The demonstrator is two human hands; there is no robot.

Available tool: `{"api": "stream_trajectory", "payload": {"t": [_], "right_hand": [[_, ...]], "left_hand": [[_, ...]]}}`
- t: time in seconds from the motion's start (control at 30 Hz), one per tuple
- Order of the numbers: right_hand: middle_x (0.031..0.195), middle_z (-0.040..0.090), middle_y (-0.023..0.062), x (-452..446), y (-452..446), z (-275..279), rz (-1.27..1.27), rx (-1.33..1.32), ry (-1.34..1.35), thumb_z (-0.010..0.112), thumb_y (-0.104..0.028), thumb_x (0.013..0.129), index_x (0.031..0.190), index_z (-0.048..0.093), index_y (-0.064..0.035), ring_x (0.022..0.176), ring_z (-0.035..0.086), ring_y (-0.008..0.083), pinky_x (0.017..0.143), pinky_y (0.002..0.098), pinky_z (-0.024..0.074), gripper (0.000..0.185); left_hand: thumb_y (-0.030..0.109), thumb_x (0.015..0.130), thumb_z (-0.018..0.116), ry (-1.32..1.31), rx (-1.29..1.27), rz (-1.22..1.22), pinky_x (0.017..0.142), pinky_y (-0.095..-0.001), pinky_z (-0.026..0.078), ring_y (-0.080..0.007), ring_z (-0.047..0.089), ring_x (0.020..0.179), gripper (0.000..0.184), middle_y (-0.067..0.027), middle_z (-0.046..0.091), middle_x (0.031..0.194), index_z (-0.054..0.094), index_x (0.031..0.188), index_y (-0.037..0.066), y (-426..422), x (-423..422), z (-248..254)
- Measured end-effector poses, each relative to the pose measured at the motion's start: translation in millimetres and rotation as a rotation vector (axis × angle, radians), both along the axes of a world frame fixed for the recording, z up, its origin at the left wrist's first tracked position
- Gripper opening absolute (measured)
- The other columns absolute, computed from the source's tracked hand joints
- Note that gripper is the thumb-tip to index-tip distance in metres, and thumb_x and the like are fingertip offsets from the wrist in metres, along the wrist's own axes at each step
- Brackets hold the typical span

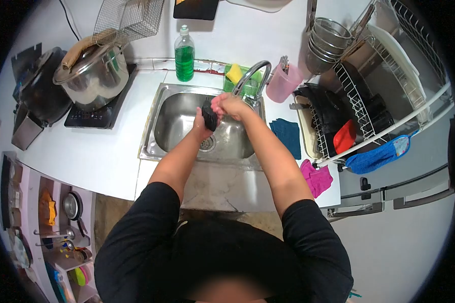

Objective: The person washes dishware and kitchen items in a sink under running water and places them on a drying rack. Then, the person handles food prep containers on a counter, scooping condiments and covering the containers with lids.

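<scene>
Holding a small black item point(209, 115) over the sink point(147, 139), L hand point(202, 124) is closed round it from the near side, toward the bowl's far edge. Exact type of item: can't tell at this res.

R hand point(231, 107) is narrow, w/ fingers bunched against the item's far-R side, just below the faucet point(262, 65) spout. Pink shows at its fingertips; can't tell if that's skin or a small pad. Water flow: can't confirm.

Ref. positions:
- Drain point(207, 144): near edge of bowl, approx. mid, nearly below the item.
- Green caddy point(248, 90): sink's far edge, by the far-R corner, w/ yellow sponge point(234, 73) at its L end.
- Dish soap bottle point(184, 58): upright on countertop point(86, 151), beyond sink's far edge, L of faucet.
- Pink utensil cup point(283, 85): outside sink's far-R corner.
- Dk teal cloth point(286, 137): flat, along sink's R edge.
- Magenta cloth point(316, 178): countertop's near-R corner, beside the wire dish rack point(356, 106).

Status: item is in hand, w/ both hands working on it (judged from pose). Yellow sponge and bottle are out of hand. Left, as far as visible: handling is unfinished, item not set down. Amt. of work done on its surface: can't tell.
</scene>
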State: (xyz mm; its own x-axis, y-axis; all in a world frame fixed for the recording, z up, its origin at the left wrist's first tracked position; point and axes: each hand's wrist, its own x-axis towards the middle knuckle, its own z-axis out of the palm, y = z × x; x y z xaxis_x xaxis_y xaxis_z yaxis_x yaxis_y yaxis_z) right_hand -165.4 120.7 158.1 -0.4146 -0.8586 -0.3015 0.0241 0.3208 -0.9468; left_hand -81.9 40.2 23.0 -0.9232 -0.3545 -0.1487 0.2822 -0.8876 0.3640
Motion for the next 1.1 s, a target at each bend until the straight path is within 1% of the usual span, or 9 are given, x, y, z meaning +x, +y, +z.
{"api": "stream_trajectory", "payload": {"t": [0.13, 0.23, 0.27, 0.47, 0.57, 0.67, 0.73, 0.87, 1.1], "right_hand": [[0.076, 0.059, 0.0089, -13.6, 4.8, -24.7, 0.091, -0.014, 0.037, 0.058, -0.015, 0.078, 0.088, 0.057, 0.0026, 0.065, 0.057, 0.0147, 0.052, 0.0231, 0.0460, 0.020], [0.074, 0.058, 0.0103, 4.3, 12.8, -18.2, -0.051, 0.259, 0.306, 0.073, -0.041, 0.063, 0.088, 0.055, 0.0048, 0.060, 0.057, 0.0174, 0.045, 0.0277, 0.0435, 0.055], [0.077, 0.059, 0.0131, -8.7, 5.4, -50.3, -0.115, 0.176, 0.696, 0.075, -0.039, 0.060, 0.088, 0.053, 0.0057, 0.066, 0.058, 0.0206, 0.052, 0.0300, 0.0464, 0.057], [0.082, 0.060, 0.0189, -2.0, 23.5, -35.2, -0.309, 0.024, 0.916, 0.080, -0.033, 0.051, 0.088, 0.054, 0.0039, 0.077, 0.060, 0.0304, 0.069, 0.0361, 0.0463, 0.059], [0.082, 0.060, 0.0191, 7.7, 17.7, -37.8, -0.304, 0.047, 0.930, 0.073, -0.030, 0.060, 0.085, 0.055, 0.0018, 0.076, 0.059, 0.0338, 0.069, 0.0404, 0.0455, 0.045], [0.081, 0.059, 0.0175, 1.9, 12.1, -58.6, 0.234, -0.013, 1.132, 0.061, -0.026, 0.071, 0.082, 0.057, -0.0002, 0.075, 0.056, 0.0349, 0.069, 0.0433, 0.0437, 0.028], [0.082, 0.058, 0.0156, 10.2, 18.9, -65.1, 0.661, -0.103, 1.452, 0.048, -0.024, 0.078, 0.077, 0.059, -0.0023, 0.078, 0.055, 0.0328, 0.069, 0.0420, 0.0434, 0.024], [0.081, 0.059, 0.0151, 35.6, 35.2, -35.8, 0.467, -0.009, 1.393, 0.045, -0.040, 0.075, 0.068, 0.061, -0.0006, 0.087, 0.054, 0.0309, 0.080, 0.0480, 0.0321, 0.043], [0.109, 0.052, 0.0087, -2.8, 16.7, -51.6, 0.629, 0.268, 1.414, 0.039, -0.056, 0.080, 0.107, 0.053, -0.0028, 0.107, 0.048, 0.0238, 0.089, 0.0537, 0.0271, 0.061]], "left_hand": [[0.063, 0.083, 0.020, -0.067, -0.001, 0.102, 0.070, -0.0344, 0.049, -0.0239, 0.057, 0.077, 0.067, -0.0096, 0.058, 0.091, 0.050, 0.105, 0.007, 5.7, 3.0, 12.1], [0.065, 0.081, 0.021, 0.060, -0.135, -0.049, 0.082, -0.0354, 0.045, -0.0222, 0.055, 0.091, 0.068, -0.0095, 0.055, 0.101, 0.047, 0.111, 0.009, 15.3, 0.0, 10.3], [0.065, 0.081, 0.021, -0.017, -0.152, -0.069, 0.086, -0.0356, 0.042, -0.0215, 0.053, 0.096, 0.068, -0.0090, 0.054, 0.103, 0.045, 0.113, 0.009, 23.0, -2.4, 16.6], [0.065, 0.081, 0.025, -0.027, -0.261, -0.069, 0.080, -0.0351, 0.044, -0.0182, 0.051, 0.096, 0.065, -0.0056, 0.056, 0.096, 0.045, 0.112, 0.010, 26.8, -4.7, 44.3], [0.068, 0.078, 0.027, 0.015, -0.178, -0.164, 0.073, -0.0347, 0.045, -0.0197, 0.056, 0.084, 0.068, -0.0059, 0.059, 0.085, 0.053, 0.098, 0.008, 25.7, -6.5, 51.6], [0.072, 0.075, 0.029, 0.350, -0.038, -0.302, 0.065, -0.0357, 0.048, -0.0196, 0.058, 0.074, 0.066, -0.0065, 0.059, 0.080, 0.056, 0.085, 0.012, -3.2, -12.2, 15.4], [0.076, 0.072, 0.026, -0.115, -0.088, 0.026, 0.066, -0.0371, 0.048, -0.0222, 0.058, 0.076, 0.074, -0.0086, 0.059, 0.083, 0.056, 0.090, 0.010, 4.3, -11.7, 22.9], [0.076, 0.072, 0.023, -0.195, 0.023, -0.172, 0.064, -0.0395, 0.048, -0.0243, 0.057, 0.076, 0.076, -0.0091, 0.059, 0.086, 0.055, 0.096, 0.011, 22.7, -0.2, 20.2], [0.062, 0.079, 0.037, -0.364, -0.205, -0.300, 0.060, -0.0336, 0.046, -0.0194, 0.055, 0.065, 0.054, -0.0051, 0.058, 0.077, 0.055, 0.095, 0.013, 11.3, 19.5, 13.4]]}}
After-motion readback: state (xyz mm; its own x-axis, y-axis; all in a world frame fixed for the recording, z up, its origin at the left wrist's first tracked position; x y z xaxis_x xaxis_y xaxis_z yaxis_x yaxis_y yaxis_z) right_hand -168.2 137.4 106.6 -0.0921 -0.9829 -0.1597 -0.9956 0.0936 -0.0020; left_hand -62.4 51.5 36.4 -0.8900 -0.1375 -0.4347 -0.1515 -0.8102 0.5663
